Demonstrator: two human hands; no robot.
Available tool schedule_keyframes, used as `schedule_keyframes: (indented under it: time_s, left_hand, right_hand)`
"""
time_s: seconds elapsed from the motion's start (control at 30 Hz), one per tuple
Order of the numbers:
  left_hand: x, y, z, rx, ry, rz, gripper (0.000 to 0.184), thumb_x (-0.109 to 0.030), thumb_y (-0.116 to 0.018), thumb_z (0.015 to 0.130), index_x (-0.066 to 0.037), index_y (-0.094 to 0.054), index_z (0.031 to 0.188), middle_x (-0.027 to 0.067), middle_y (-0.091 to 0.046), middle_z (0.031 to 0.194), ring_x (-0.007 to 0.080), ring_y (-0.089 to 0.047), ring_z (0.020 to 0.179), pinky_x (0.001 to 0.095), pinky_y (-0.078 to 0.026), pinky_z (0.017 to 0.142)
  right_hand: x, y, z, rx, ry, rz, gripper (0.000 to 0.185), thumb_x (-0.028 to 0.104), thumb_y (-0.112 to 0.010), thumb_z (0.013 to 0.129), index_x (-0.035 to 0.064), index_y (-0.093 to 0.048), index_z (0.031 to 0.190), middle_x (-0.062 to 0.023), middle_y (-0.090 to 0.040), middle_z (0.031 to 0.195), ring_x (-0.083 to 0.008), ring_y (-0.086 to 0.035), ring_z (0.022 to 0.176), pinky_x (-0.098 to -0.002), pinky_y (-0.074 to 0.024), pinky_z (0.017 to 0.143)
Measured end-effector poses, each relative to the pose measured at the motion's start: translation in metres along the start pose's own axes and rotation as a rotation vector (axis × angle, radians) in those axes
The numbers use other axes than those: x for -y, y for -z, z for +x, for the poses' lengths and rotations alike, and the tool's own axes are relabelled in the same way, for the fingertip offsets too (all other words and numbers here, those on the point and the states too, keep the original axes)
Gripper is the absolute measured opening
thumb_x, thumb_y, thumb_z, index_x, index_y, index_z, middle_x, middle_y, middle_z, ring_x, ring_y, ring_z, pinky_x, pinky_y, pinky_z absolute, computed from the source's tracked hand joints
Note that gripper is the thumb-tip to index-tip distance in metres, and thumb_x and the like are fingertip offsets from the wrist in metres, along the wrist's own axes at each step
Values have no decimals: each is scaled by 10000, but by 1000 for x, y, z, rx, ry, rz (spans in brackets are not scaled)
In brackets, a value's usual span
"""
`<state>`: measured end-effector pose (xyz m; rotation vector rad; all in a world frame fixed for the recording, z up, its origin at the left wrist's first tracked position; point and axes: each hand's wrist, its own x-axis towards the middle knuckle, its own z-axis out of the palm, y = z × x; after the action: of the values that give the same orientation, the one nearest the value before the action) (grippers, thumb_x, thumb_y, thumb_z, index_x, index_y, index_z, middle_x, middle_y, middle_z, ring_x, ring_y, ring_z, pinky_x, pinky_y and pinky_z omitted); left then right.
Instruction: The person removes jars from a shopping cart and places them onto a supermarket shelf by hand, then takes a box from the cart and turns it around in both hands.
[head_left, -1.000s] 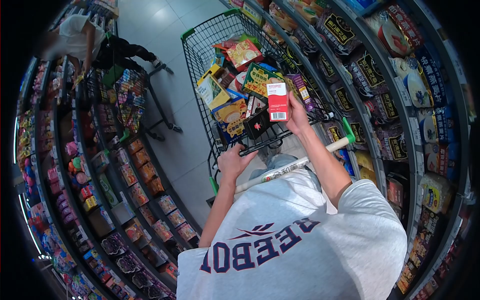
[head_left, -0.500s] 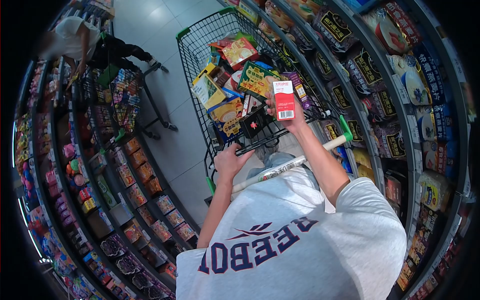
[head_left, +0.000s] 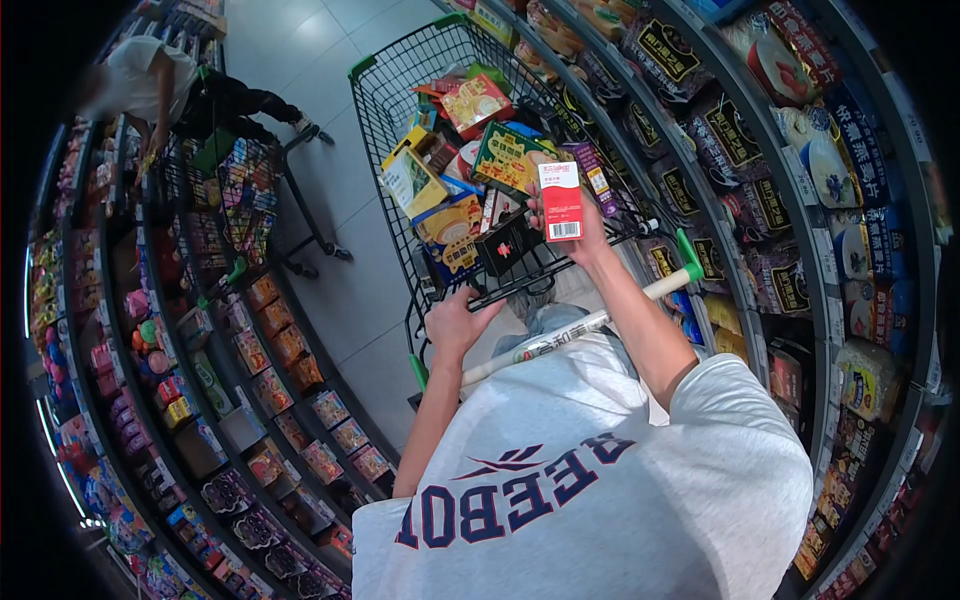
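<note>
My right hand [head_left: 591, 240] is closed around a red and white box [head_left: 563, 210], holding it over the near end of the shopping cart [head_left: 382, 150]. The box's barcode side faces up toward me. My left hand [head_left: 455, 320] grips the cart's black near rim, its fingers partly hidden behind the bar. Inside the cart lies a pile of packages: a green box [head_left: 512, 158], a red and yellow box [head_left: 476, 104], a black box [head_left: 506, 245] and a purple box [head_left: 600, 182] among them. The cart's pale handle [head_left: 560, 340] crosses in front of my shirt.
Shelves of bagged goods [head_left: 735, 140] rise close on the right. Shelves of colourful packets [head_left: 270, 390] line the left. At upper left a person [head_left: 150, 80] stands by another cart [head_left: 245, 190] in the aisle. Grey tiled floor [head_left: 350, 280] runs between.
The red and white box has shifted very slightly to the left and tilted a little in my right hand. My left hand stays on the cart's rim.
</note>
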<state>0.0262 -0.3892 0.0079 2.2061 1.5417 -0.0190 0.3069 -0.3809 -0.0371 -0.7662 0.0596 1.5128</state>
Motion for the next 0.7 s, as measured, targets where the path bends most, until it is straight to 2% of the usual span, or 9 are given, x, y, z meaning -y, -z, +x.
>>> schedule_keyframes:
  time_s: [0.7]
  left_hand:
    - [-1,0,0,41,29,-8,572,-691,-787,757,-141,-772,909,113,-735,709,323,-729,670,443,-544,611]
  right_hand:
    - [1,3,1,58,-5,5,536,387,-404,1096,-12,-504,1439,-180,-657,1320,-254,-680,1076,-399,-609,850]
